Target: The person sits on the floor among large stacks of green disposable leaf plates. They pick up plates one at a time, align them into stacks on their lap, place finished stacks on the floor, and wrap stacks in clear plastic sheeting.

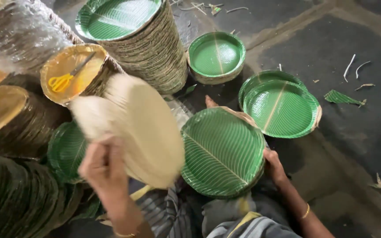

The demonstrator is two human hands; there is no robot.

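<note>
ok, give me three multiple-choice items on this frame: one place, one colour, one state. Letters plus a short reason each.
1. Where do the yellow-handled scissors lie?
A. on a gold-faced plate stack
B. on the floor
C. in the right hand

2. What colour is the upper face of the leaf-patterned paper plate stack at centre?
A. silver
B. green
C. red

3. What is the left hand doing?
A. resting empty
B. holding pale beige plates fanned out
C. gripping the scissors

Answers: 1 A, they rest on the gold top plate; 2 B, its ribbed face is green; 3 B, fingers clamp the pale plates' lower edge.

Green leaf-veined plates point(222, 152), yellow scissors point(62, 80)
</note>
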